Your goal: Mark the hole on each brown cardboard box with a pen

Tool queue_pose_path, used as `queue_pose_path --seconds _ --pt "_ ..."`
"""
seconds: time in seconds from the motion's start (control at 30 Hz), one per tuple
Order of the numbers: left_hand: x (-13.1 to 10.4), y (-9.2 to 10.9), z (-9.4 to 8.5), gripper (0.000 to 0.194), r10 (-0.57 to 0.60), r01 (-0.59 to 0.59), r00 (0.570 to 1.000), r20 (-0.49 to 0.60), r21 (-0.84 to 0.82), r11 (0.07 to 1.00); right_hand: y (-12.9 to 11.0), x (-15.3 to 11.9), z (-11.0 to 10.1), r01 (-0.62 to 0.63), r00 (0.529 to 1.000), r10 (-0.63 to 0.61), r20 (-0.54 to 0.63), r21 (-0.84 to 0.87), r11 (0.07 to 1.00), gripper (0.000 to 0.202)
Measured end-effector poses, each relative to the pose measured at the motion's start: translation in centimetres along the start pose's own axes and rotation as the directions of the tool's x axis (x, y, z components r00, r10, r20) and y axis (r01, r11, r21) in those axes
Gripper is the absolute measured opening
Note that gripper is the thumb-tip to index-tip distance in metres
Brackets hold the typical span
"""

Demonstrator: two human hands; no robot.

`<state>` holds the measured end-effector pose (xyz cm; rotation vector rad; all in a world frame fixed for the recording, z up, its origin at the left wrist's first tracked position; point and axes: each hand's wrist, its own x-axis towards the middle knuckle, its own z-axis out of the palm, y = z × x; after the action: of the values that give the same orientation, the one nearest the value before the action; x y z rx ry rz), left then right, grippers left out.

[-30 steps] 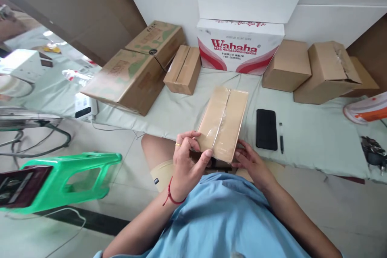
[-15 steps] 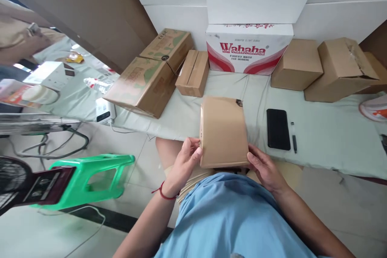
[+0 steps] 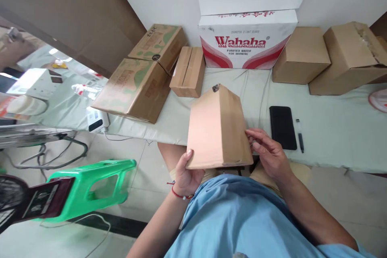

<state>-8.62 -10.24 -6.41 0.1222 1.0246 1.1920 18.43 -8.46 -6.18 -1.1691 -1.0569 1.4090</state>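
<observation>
A plain brown cardboard box (image 3: 207, 129) is tilted up above my lap at the table's front edge, one vertical edge turned towards me. A dark mark shows on its top corner. My left hand (image 3: 189, 173) grips its lower left corner, thumb on the front face and the other fingers underneath, partly hidden. At the box's right side, my right hand (image 3: 269, 153) has bent fingers against the edge, with the thumb close to them. What lies behind the box's right edge is hidden.
On the cloth-covered table (image 3: 332, 129) lie a black phone (image 3: 283, 127) and a pen (image 3: 300, 136). Behind stand a small carton (image 3: 188, 71), printed cartons (image 3: 133, 88), a white Wahaha box (image 3: 246, 42) and brown boxes (image 3: 300, 54). A green stool (image 3: 90, 185) stands at left.
The box has turned so that its right side face now shows. My left hand has moved under its lower left corner, and my right hand has shifted slightly up along the right edge.
</observation>
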Motion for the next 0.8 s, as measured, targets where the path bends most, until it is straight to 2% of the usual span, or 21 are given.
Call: queue_pose_path --seconds 0.1,0.2,0.3,0.43,0.53,0.63,0.8 --pt "0.6 -0.2 -0.1 0.048 -0.08 0.087 0.994 0.079 -0.085 0.993 -0.6 1.2 -0.4 -0.004 1.0 0.004 0.011 -0.027 1.0 0.047" --pt "0.4 0.0 0.5 0.072 -0.128 0.152 0.973 0.194 -0.113 0.982 -0.5 3.2 -1.2 0.017 0.998 -0.031 -0.06 -0.222 0.975 0.043" --pt "-0.4 0.6 2.0 0.094 -0.171 0.215 0.937 0.304 -0.118 0.97 0.8 5.2 -1.8 0.047 0.993 -0.09 -0.076 -0.441 0.896 0.041" --pt "-1.1 1.5 4.8 0.098 -0.172 0.222 0.935 0.31 -0.134 0.966 2.8 6.0 -1.6 0.101 0.993 -0.12 0.0 -0.541 0.835 0.032" --pt "-0.9 1.7 6.1 0.101 -0.173 0.221 0.938 0.301 -0.132 0.966 3.5 5.6 -1.2 0.14 0.988 -0.149 0.031 -0.571 0.809 0.026" --pt "-0.6 1.4 5.9 0.102 -0.216 0.262 0.918 0.333 -0.101 0.96 3.7 5.2 -1.0 0.164 0.984 -0.174 0.037 -0.568 0.806 0.024" --pt "-0.6 -0.1 4.0 0.09 -0.327 0.332 0.881 0.341 0.045 0.942 3.8 5.0 -1.2 0.158 0.985 -0.171 0.02 -0.5 0.852 0.02"
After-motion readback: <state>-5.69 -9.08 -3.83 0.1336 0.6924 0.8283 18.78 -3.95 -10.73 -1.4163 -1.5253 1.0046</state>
